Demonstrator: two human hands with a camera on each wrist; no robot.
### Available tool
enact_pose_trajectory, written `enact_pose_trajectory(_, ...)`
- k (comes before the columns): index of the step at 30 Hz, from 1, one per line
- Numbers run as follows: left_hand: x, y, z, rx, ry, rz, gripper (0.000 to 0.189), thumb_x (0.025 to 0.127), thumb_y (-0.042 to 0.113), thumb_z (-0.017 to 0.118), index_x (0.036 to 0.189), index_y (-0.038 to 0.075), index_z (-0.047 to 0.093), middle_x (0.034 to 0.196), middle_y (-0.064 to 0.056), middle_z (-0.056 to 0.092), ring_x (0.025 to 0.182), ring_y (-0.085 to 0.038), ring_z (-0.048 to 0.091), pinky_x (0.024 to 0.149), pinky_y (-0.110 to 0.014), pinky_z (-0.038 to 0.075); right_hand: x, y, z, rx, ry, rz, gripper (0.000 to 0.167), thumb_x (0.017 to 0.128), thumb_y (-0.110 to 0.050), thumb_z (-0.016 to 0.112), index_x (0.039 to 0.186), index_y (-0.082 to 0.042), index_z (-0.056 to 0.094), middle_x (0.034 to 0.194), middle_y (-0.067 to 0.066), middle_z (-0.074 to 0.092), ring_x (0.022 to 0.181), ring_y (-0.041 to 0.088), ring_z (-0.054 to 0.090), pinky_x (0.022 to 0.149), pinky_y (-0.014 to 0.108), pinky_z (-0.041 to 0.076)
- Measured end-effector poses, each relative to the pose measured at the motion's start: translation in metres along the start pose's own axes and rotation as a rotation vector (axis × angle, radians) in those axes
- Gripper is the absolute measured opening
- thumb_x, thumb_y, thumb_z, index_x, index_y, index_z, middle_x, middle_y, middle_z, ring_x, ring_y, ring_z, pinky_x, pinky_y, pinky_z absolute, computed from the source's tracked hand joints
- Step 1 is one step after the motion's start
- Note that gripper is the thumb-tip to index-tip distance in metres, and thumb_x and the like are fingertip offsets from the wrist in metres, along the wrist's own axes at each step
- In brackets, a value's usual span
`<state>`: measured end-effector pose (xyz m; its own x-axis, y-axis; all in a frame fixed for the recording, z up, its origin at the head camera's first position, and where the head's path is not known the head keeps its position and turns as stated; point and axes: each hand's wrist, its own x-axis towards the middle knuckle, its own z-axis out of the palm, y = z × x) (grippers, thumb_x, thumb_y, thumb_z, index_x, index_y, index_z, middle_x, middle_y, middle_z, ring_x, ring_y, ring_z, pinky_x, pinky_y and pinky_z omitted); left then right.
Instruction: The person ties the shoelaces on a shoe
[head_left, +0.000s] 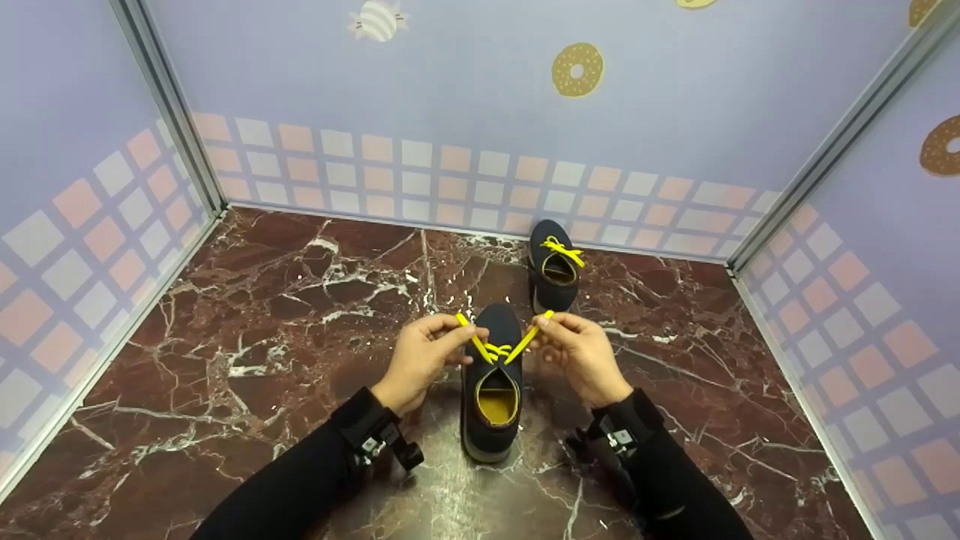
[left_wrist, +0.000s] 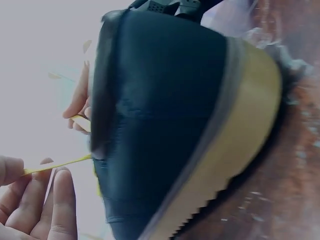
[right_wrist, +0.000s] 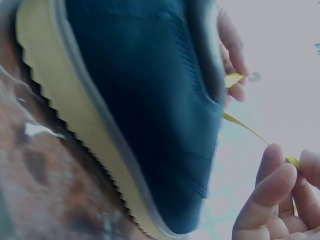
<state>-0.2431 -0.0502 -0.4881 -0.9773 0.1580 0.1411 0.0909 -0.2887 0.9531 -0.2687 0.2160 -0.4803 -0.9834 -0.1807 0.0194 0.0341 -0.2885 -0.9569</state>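
A dark shoe [head_left: 491, 442] with a yellow insole stands on the floor between the two hands, toe pointing away. My left hand [head_left: 427, 358] pinches one end of its yellow shoelace [head_left: 480, 348] between thumb and fingers, left of the shoe. On the other side, my right hand [head_left: 583, 354] pinches the other lace end [head_left: 531, 337]. Both ends rise from the top eyelets in a V. In the left wrist view the shoe's side [left_wrist: 165, 100] and pale sole fill the middle; the right wrist view shows the opposite side [right_wrist: 135, 90].
A second dark shoe [head_left: 553, 292], its yellow lace tied in a bow, stands farther back by the wall. Patterned panels [head_left: 480, 97] enclose the brown marbled floor [head_left: 300, 360] at the back and both sides. Each wrist carries a small camera.
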Motion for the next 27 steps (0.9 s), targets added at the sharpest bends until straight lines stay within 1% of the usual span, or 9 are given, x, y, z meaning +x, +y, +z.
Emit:
enact_pose_trajectory(3,0.005,0.004,-0.001,-0.013,0.010,0.022,0.013,0.106,0.008,0.076,0.103,-0.005,0.074,0.113,-0.021,0.082,0.107,-0.044,0.077,0.096,-0.063,0.063,0.004,-0.004,0.000,-0.018,0.014,-0.039,0.010,0.108,-0.004,0.071,0.102,0.001,0.078,0.091,0.010,0.076,0.076,0.019,0.073,0.058,0.023,0.055)
enact_pose_trajectory(5,0.009,0.007,-0.001,-0.020,0.019,0.038,0.013,0.107,0.008,0.075,0.104,-0.004,0.075,0.112,-0.021,0.082,0.110,-0.048,0.076,0.100,-0.069,0.058,0.006,-0.007,0.000,-0.036,0.020,-0.064,0.011,0.107,-0.004,0.072,0.099,0.000,0.078,0.092,0.013,0.077,0.077,0.020,0.073,0.058,0.023,0.056)
enact_pose_trajectory(7,0.013,0.011,-0.002,-0.018,0.025,0.053,0.012,0.108,0.008,0.073,0.106,-0.004,0.075,0.111,-0.021,0.082,0.110,-0.048,0.077,0.102,-0.067,0.059,0.007,-0.009,0.001,-0.055,0.025,-0.088,0.011,0.107,-0.004,0.073,0.098,0.000,0.078,0.094,0.017,0.078,0.077,0.020,0.074,0.058,0.024,0.055)
enact_pose_trajectory(9,0.016,0.015,-0.002,0.001,0.024,0.072,0.012,0.109,0.008,0.072,0.108,-0.003,0.076,0.110,-0.021,0.082,0.109,-0.047,0.077,0.101,-0.060,0.062,0.009,-0.012,0.002,-0.075,0.026,-0.112,0.011,0.107,-0.004,0.073,0.098,0.002,0.077,0.097,0.021,0.078,0.076,0.020,0.074,0.057,0.024,0.055)
enact_pose_trajectory(13,0.023,0.023,0.000,0.060,0.010,0.116,0.013,0.110,0.008,0.070,0.110,-0.004,0.075,0.107,-0.021,0.082,0.104,-0.047,0.078,0.094,-0.050,0.067,0.012,-0.020,0.004,-0.107,0.021,-0.158,0.011,0.107,-0.004,0.073,0.100,0.004,0.077,0.099,0.025,0.078,0.072,0.018,0.073,0.056,0.023,0.054)
enact_pose_trajectory(17,0.028,0.030,0.004,0.114,-0.018,0.145,0.017,0.111,0.010,0.070,0.113,-0.006,0.074,0.107,-0.018,0.083,0.099,-0.037,0.081,0.092,-0.050,0.067,0.013,-0.027,0.006,-0.140,0.021,-0.222,0.015,0.106,-0.004,0.075,0.101,0.009,0.076,0.097,0.026,0.078,0.069,0.017,0.069,0.056,0.023,0.054)
enact_pose_trajectory(19,0.030,0.032,0.006,0.129,-0.037,0.154,0.019,0.111,0.012,0.070,0.113,-0.007,0.073,0.107,-0.018,0.082,0.097,-0.034,0.081,0.091,-0.049,0.067,0.013,-0.031,0.006,-0.159,0.018,-0.251,0.019,0.106,-0.006,0.075,0.102,0.013,0.074,0.095,0.022,0.079,0.068,0.017,0.068,0.057,0.023,0.054)
enact_pose_trajectory(22,0.031,0.033,0.008,0.139,-0.055,0.162,0.019,0.112,0.012,0.068,0.112,-0.007,0.072,0.105,-0.019,0.082,0.096,-0.034,0.081,0.090,-0.045,0.068,0.012,-0.033,0.005,-0.188,0.015,-0.275,0.023,0.106,-0.008,0.076,0.103,0.014,0.074,0.092,0.019,0.079,0.067,0.017,0.067,0.057,0.023,0.054)
enact_pose_trajectory(27,0.031,0.032,0.007,0.117,-0.054,0.160,0.013,0.112,0.008,0.067,0.109,-0.004,0.072,0.101,-0.022,0.080,0.093,-0.038,0.082,0.086,-0.043,0.069,0.012,-0.034,0.004,-0.217,0.011,-0.275,0.020,0.107,-0.008,0.075,0.102,0.011,0.077,0.094,0.022,0.079,0.068,0.017,0.069,0.057,0.023,0.054)
